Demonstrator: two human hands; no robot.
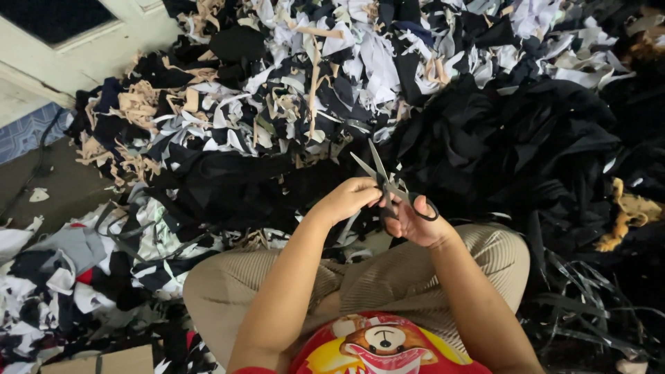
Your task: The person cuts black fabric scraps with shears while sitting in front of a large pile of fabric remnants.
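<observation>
Above our lap, our right hand (419, 221) holds the scissors (388, 185) with blades parted, our left hand (350, 197) curled closed beside them — fingers so near could be nicked, we judge.

The person wears a red shirt (384, 350) with a cartoon bear face printed on the front in brown, white and yellow, at 6 o'clock. Both forearms are bare, no sleeves showing. The trousers (388, 277) are beige with fine ribbed stripes, spread toward 3 and 9 o'clock.
</observation>
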